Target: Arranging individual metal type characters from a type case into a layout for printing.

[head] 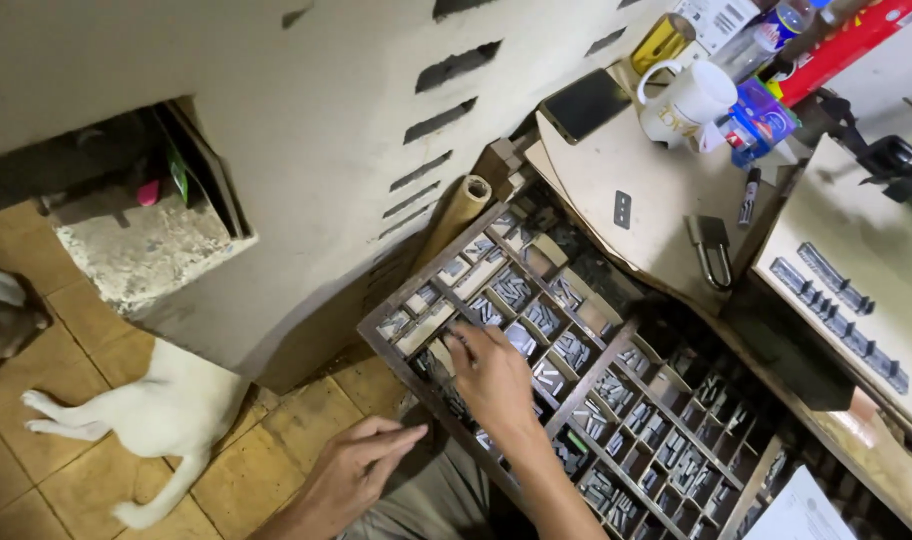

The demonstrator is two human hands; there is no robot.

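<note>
Down at the near-left corner of the wooden type case [616, 400], the right hand [494, 378] lies palm-down over the compartments, its fingers [463, 338] curled loosely and pointing toward the case's left edge. The fingertips reach into a compartment of small grey metal type pieces [521, 338]; those pieces lie just beyond and beside the fingertips, and whether any is pinched between them cannot be told. More type fills the compartments to the right of the hand, across the whole case.

The left hand [361, 462] rests below the case's front edge, near the person's knee, fingers stretched flat and holding nothing, pointing toward the case.

Above the case, a pale work surface [666, 190] carries a dark phone [586, 104], a white mug [688, 100], a marker [749, 196] and a metal padlock [713, 250]. Right of the case, a slanted board [876, 250] bears rows of set type [838, 315]. Left of the case, a white dog [166, 415] lies on the tiled floor [36, 480].
</note>
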